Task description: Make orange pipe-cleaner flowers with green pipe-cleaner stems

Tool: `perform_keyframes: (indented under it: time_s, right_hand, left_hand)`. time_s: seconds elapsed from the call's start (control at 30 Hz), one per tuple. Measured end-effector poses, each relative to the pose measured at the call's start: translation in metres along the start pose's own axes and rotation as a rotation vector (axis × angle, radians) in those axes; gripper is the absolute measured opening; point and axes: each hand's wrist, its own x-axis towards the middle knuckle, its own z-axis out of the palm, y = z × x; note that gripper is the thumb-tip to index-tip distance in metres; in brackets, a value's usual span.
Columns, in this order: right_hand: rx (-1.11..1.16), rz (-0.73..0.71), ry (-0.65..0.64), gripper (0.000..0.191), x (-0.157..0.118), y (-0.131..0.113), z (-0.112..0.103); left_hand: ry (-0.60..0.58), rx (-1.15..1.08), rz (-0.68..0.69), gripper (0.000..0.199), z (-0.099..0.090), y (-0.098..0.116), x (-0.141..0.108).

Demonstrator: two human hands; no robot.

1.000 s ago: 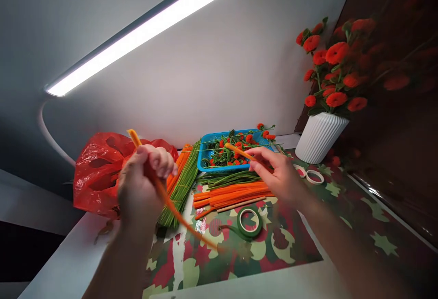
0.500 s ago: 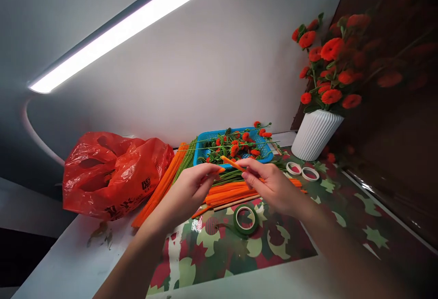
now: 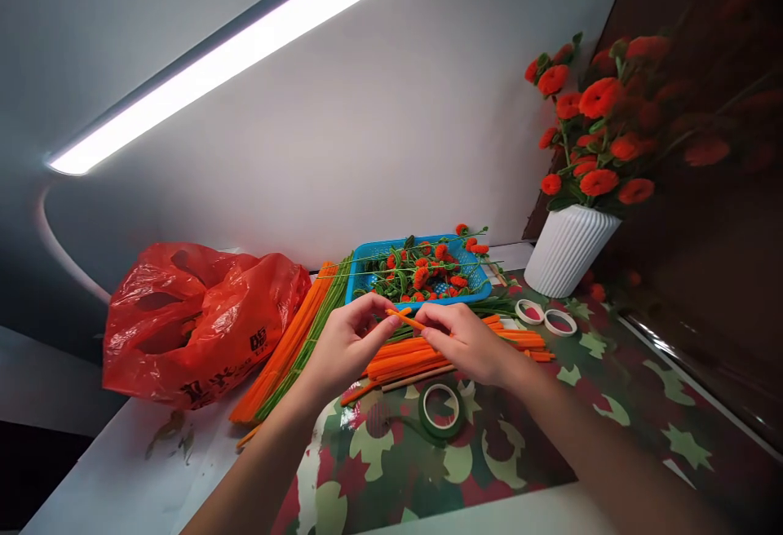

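Note:
Between my two hands is an orange pipe cleaner (image 3: 409, 320), held over the table in front of the blue basket. My left hand (image 3: 355, 339) pinches its left end between thumb and fingers. My right hand (image 3: 468, 341) grips it a little to the right, thumb and fingertips closed. A short orange end sticks up near the left fingertips. Below and behind my hands lies a bundle of orange pipe cleaners (image 3: 404, 360). A roll of green tape (image 3: 441, 433) lies nearer to me on the camouflage-patterned mat (image 3: 422, 474).
A blue basket (image 3: 350, 278) holds small orange flowers and green stems. Left are orange and green pipe cleaner bundles (image 3: 287, 339) and a red plastic bag (image 3: 201, 323). Right are two white-rimmed tape rolls (image 3: 559, 323) and a white vase (image 3: 572, 254) of orange flowers. A lamp (image 3: 245, 62) hangs above.
My hands have come closer together, and the right hand has moved slightly lower. The raised orange end now lies across, meeting the left fingertips. The view has shifted slightly.

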Motion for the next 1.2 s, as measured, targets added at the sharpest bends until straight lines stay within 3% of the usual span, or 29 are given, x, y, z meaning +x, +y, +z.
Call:
perform_keyframes:
  time_s: [0.57, 0.77, 0.93, 1.03, 1.2]
  right_hand:
    - [0.331, 0.141, -0.105, 0.009, -0.007, 0.001, -0.01]
    - [0.524, 0.255, -0.228, 0.008, -0.009, 0.0, -0.015]
    - [0.839, 0.27, -0.415, 0.019, -0.005, 0.003, -0.012]
    - [0.996, 0.286, -0.453, 0.023, -0.004, 0.005, -0.007]
    - [1.099, 0.289, -0.563, 0.024, -0.008, 0.0, -0.006]
  left_hand:
    - [-0.001, -0.065, 0.013, 0.02, 0.001, 0.004, 0.0]
    - [-0.003, -0.05, 0.045, 0.018, 0.001, 0.003, -0.001]
    - [-0.051, 0.06, 0.227, 0.012, -0.001, 0.003, -0.004]
    - [-0.097, 0.16, 0.368, 0.008, -0.003, 0.007, -0.006]
    - [-0.142, 0.261, 0.514, 0.006, -0.009, 0.02, -0.012]
